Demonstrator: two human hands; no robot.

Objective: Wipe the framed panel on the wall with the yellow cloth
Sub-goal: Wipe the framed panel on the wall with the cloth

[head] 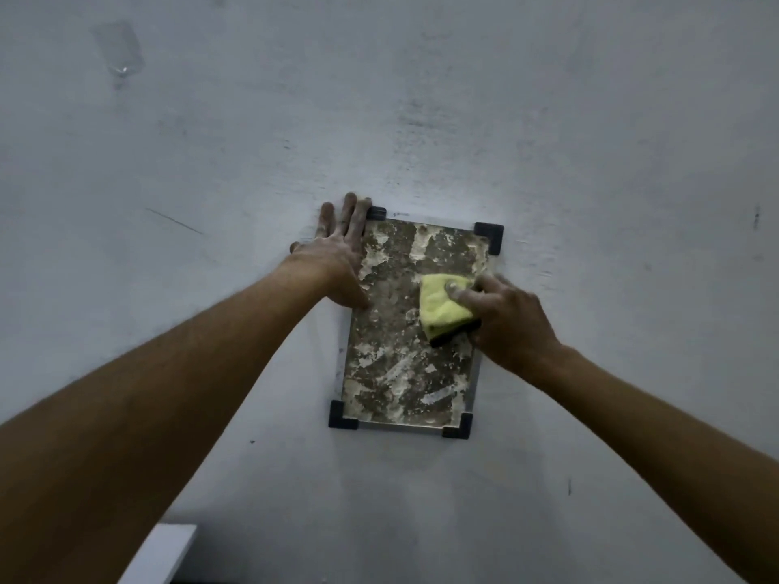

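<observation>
The framed panel [404, 330] hung on the wall [590, 141], long axis near vertical, top tilted slightly right. My right hand [510, 322] pinched the yellow cloth [442, 307] against its upper right area. My left hand [337, 255] lay flat, fingers spread, over its top-left corner.

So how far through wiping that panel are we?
Early, by the look of it. The framed panel is blotchy with pale residue almost everywhere; only a few smeared streaks low down hint at passes made. In hand: the right hand presses the yellow cloth against the panel's upper right, while the left hand lies flat across its top-left corner. Left: nearly the whole face, including under the left hand.
</observation>
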